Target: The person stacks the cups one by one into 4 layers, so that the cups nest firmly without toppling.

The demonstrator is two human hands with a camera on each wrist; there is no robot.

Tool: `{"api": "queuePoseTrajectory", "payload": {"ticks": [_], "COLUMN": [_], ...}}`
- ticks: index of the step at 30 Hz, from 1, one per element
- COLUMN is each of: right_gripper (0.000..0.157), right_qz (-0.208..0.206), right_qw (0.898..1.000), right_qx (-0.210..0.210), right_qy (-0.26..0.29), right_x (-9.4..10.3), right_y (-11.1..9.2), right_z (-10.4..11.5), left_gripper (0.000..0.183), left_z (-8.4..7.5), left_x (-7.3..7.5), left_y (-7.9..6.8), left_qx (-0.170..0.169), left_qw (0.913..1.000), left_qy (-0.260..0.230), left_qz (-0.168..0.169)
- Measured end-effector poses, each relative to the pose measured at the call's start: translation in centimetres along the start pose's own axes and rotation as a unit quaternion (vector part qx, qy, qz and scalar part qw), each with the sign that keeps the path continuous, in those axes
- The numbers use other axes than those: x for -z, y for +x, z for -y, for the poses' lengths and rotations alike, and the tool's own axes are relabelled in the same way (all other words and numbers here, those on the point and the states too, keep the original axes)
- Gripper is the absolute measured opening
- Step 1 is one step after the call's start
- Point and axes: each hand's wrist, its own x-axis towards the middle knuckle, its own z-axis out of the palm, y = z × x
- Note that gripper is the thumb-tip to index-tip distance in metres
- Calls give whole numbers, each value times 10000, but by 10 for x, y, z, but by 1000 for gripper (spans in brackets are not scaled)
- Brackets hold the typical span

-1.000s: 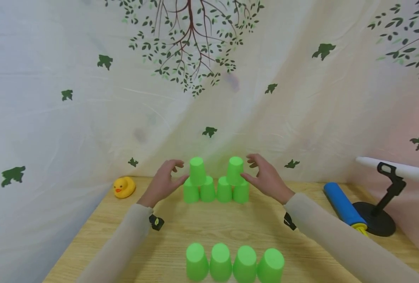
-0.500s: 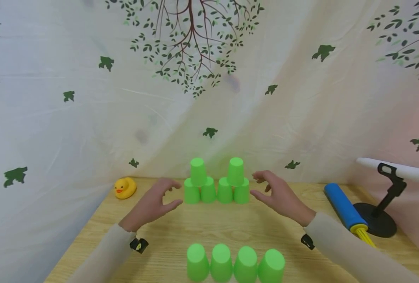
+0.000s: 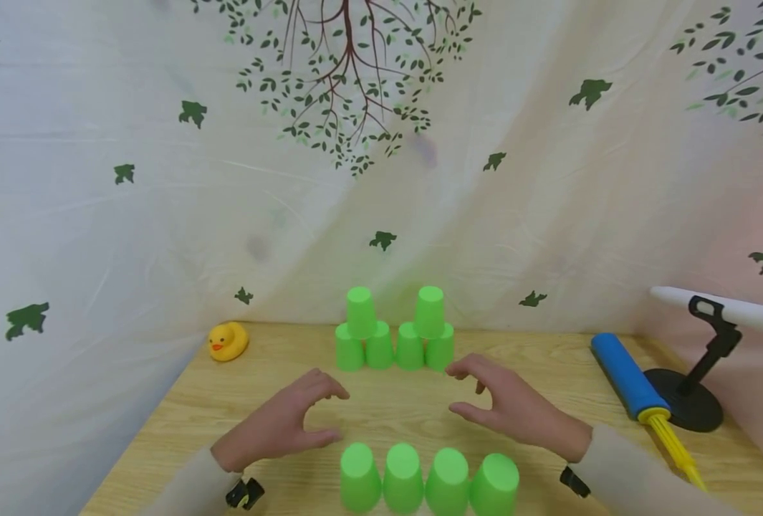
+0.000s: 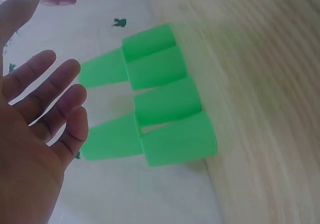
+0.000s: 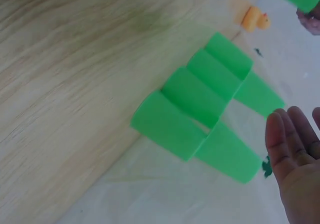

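My left hand (image 3: 284,417) hovers over the table's middle with its fingers loosely bent and nothing in its grasp. Opposite it my right hand (image 3: 516,403) holds nothing either, thumb and fingers apart. Behind both hands, upside-down green plastic cups form two small stacks. In the left stack one cup (image 3: 360,312) bridges two below it; a like cup (image 3: 430,312) tops the right stack. Nearer me stands a row of several inverted green cups (image 3: 403,476), just below and between the hands. Both wrist views show the stacked cups (image 4: 177,139) beyond the palms.
A yellow rubber duck (image 3: 228,341) sits at the table's back left. On the right lie a blue cylinder with a yellow end (image 3: 629,376) and a black round-based stand (image 3: 684,401) bearing a white tube (image 3: 742,312). A patterned cloth (image 3: 381,201) hangs behind the wooden table (image 3: 394,408).
Both hands have drawn away from the two upper cups, back toward me and down to just above the front row. The cups have stayed where they were.
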Motion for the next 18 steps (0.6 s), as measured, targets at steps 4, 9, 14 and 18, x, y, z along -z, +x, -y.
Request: {"api": "queuePoseTrajectory", "payload": {"ticks": [4, 9, 14, 18], "right_gripper": [39, 36, 35, 32], "right_qz": [527, 1010, 1339, 1451], "right_qw": [9985, 9941, 9878, 9832], "right_qx": [87, 385, 789, 1097], "right_qy": [150, 73, -50, -162], "right_x": [-6, -16, -27, -35], "right_y": [2, 6, 9, 11], "right_z": [14, 29, 39, 42], "left_gripper": [42, 43, 43, 43], "left_z": [-8, -16, -19, -20], "left_x": [-9, -18, -22, -24], "left_y": [-1, -4, -7, -8], "left_qx": [-255, -216, -155, -278], "left_qw": [9993, 9975, 9969, 9969], "left_qy": [-166, -379, -478, -467], "left_qz": [204, 560, 613, 567]}}
